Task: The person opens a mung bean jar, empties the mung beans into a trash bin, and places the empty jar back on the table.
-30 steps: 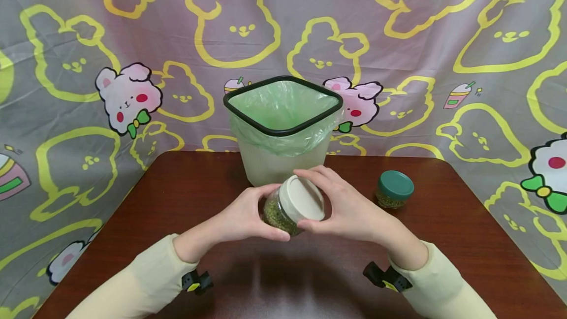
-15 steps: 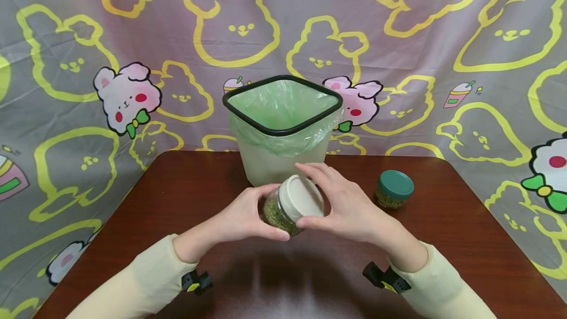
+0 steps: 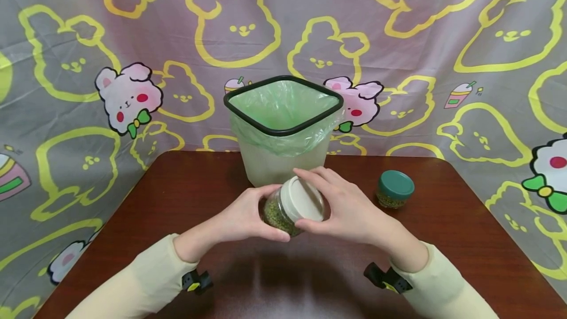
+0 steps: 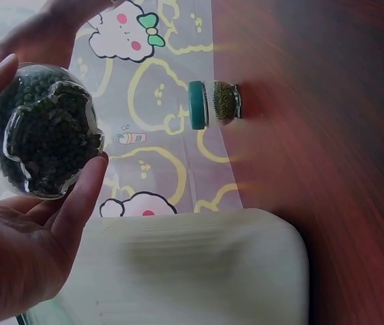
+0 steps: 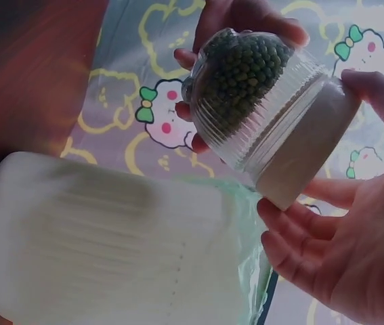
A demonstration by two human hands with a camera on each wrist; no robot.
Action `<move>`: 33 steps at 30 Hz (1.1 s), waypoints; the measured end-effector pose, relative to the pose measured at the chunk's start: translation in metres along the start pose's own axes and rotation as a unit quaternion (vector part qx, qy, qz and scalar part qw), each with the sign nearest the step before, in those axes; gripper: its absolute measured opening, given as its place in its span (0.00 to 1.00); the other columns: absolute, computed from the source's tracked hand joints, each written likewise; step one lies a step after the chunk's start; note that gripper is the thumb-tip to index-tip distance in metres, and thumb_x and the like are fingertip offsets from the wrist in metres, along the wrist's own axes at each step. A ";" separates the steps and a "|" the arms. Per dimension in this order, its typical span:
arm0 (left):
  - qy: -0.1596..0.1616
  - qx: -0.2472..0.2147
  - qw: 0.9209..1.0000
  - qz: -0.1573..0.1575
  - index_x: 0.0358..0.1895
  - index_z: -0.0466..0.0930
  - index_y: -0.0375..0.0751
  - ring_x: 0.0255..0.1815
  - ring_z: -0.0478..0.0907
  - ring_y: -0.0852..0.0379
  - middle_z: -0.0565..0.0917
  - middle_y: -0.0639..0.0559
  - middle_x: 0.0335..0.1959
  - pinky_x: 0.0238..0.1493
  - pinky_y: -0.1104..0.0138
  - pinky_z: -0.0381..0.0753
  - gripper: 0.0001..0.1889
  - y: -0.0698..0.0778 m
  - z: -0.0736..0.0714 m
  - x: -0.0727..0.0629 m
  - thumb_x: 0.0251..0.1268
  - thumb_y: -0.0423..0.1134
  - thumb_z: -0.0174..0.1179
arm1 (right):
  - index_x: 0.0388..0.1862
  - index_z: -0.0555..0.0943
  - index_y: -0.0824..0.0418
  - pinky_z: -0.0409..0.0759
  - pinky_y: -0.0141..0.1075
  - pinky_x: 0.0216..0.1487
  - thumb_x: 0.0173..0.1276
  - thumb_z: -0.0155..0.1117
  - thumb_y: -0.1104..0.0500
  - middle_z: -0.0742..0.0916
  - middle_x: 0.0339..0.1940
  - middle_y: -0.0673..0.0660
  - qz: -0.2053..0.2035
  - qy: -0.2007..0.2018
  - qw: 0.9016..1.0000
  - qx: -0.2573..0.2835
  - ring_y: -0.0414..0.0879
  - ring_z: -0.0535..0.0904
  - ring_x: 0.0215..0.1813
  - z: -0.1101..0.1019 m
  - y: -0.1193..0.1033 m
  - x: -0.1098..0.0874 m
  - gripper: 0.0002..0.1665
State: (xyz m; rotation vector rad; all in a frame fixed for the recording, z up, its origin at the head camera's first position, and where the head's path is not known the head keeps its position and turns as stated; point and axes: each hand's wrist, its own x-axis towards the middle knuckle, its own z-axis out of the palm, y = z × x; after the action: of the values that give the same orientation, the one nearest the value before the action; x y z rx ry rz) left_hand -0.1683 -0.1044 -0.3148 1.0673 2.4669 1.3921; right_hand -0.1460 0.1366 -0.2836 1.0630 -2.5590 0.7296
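A glass jar of green beans [image 5: 242,81] is held tilted above the table, its white lid [image 3: 305,200] facing right and toward me. My left hand [image 3: 241,214] grips the ribbed glass body, thumb in front and fingers behind. With thumb and fingers my right hand [image 3: 343,206] holds the lid by its rim. In the right wrist view the lid sits on the jar's mouth, and the beans fill part of the glass. The left wrist view shows the jar's base [image 4: 53,139].
Just behind the hands stands a pale bin [image 3: 283,161] with a black rim and a green plastic liner. A second, smaller-looking jar with a green lid [image 3: 395,184] stands at the right on the brown table [image 3: 168,201]. A patterned cloth [image 3: 283,23] hangs behind.
The right hand's fingers lifted slightly off the lid's rim half a second ago and now lie against it again. The jar stays in nearly the same place.
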 end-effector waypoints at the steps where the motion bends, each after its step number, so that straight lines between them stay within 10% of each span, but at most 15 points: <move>1: 0.001 -0.001 1.000 0.001 0.59 0.75 0.46 0.46 0.77 0.61 0.81 0.60 0.45 0.47 0.61 0.78 0.38 0.000 0.000 0.000 0.39 0.47 0.80 | 0.71 0.67 0.50 0.78 0.35 0.36 0.52 0.75 0.40 0.75 0.57 0.48 -0.003 -0.002 1.000 0.010 0.40 0.71 0.50 -0.001 0.000 0.000 0.49; 15: 0.010 -0.016 1.000 0.008 0.60 0.76 0.43 0.44 0.78 0.58 0.82 0.56 0.45 0.44 0.62 0.79 0.38 -0.001 -0.002 -0.001 0.40 0.45 0.79 | 0.73 0.64 0.51 0.77 0.42 0.50 0.50 0.79 0.48 0.73 0.62 0.48 -0.021 0.012 0.999 0.043 0.42 0.69 0.59 -0.012 0.005 -0.004 0.52; 33: 0.037 -0.048 0.998 -0.009 0.59 0.76 0.38 0.44 0.78 0.57 0.84 0.54 0.45 0.43 0.66 0.79 0.37 -0.011 -0.007 -0.014 0.39 0.39 0.80 | 0.70 0.67 0.52 0.78 0.40 0.38 0.50 0.77 0.44 0.75 0.58 0.51 0.073 -0.032 0.996 -0.044 0.46 0.71 0.52 -0.007 0.055 -0.022 0.49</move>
State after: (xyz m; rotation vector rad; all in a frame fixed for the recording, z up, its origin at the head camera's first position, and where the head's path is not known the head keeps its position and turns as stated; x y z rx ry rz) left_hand -0.1668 -0.1215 -0.3231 0.9886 2.4247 1.5550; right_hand -0.1699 0.1866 -0.3061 0.8928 -2.7188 0.6202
